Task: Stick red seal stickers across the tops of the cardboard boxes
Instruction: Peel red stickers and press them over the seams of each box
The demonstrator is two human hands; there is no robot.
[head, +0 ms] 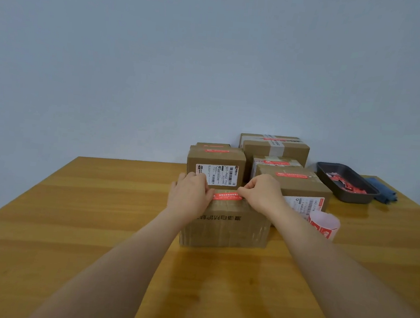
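I see four sealed brown cardboard boxes (215, 171) stacked at twelve o'clock behind the nearest plain cardboard box (225, 224) on the yellow wooden desk (95, 224). My left grip (191, 195) lies on that box's top, fingers curled over one end of the long red seal sticker (227, 196); my right grip (262, 193) pinches the other end. At two o'clock, a black plastic tray (346, 182) holds red scraps; the sticker roll (324, 225) stands nearer.
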